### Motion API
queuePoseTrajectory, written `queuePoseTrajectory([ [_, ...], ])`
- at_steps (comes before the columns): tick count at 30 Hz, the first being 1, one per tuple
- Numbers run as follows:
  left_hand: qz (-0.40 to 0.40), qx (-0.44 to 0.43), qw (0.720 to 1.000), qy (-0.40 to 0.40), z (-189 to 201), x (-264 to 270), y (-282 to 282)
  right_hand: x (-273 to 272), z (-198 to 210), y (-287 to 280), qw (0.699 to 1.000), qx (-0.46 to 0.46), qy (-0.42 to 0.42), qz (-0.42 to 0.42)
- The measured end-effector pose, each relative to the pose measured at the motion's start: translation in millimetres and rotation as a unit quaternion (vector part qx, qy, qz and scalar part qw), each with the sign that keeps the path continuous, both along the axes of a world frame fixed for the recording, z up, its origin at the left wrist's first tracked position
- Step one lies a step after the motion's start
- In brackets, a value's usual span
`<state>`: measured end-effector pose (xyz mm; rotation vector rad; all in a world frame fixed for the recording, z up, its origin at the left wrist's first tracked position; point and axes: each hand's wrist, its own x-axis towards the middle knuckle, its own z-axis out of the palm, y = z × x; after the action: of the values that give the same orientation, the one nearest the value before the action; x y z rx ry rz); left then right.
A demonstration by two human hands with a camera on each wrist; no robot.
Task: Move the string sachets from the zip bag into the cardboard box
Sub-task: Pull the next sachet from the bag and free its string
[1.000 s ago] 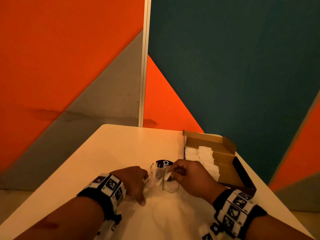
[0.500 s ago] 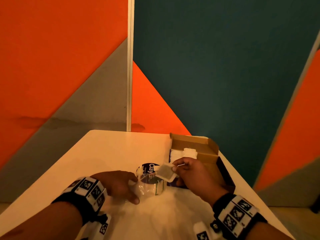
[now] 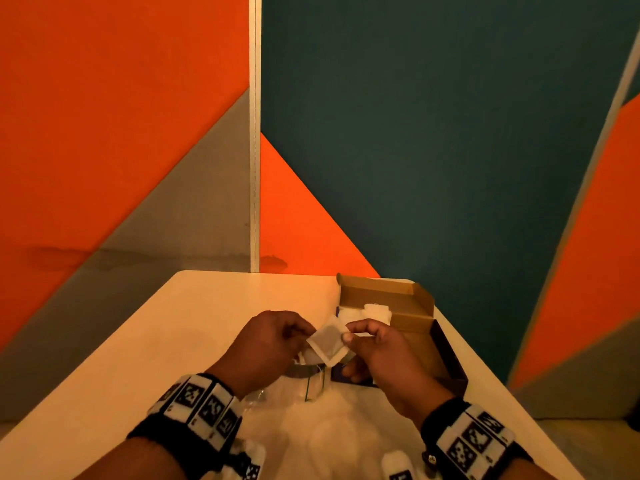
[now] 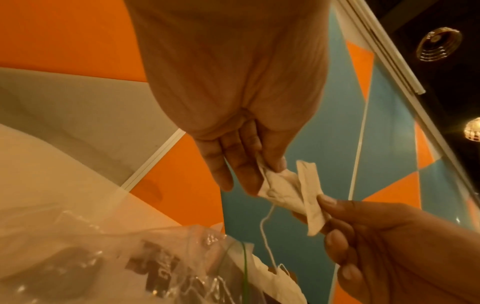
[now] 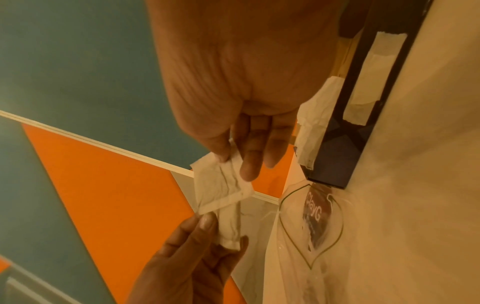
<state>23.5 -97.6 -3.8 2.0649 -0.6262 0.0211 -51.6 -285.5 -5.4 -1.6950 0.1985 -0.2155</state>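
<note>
Above the white table, the left hand (image 3: 268, 341) and right hand (image 3: 375, 344) each pinch a small white paper sachet (image 3: 328, 341); their thin white string (image 4: 267, 232) could tangle and snag on the clear plastic zip bag (image 3: 308, 386).

"ClayG" on the clear zip bag (image 5: 311, 222)

The left hand (image 3: 266, 341) has lifted off the zip bag (image 3: 308, 386) and now pinches the sachet (image 3: 327, 342) alongside the right hand (image 3: 381, 355).
</note>
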Motion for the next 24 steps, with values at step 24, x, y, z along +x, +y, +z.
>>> queuePoseTrajectory([
  [24,0.045,-0.019,0.999,-0.015,12,-5,-8,4,-7,0,0.993,0.121,-0.01,0.006],
])
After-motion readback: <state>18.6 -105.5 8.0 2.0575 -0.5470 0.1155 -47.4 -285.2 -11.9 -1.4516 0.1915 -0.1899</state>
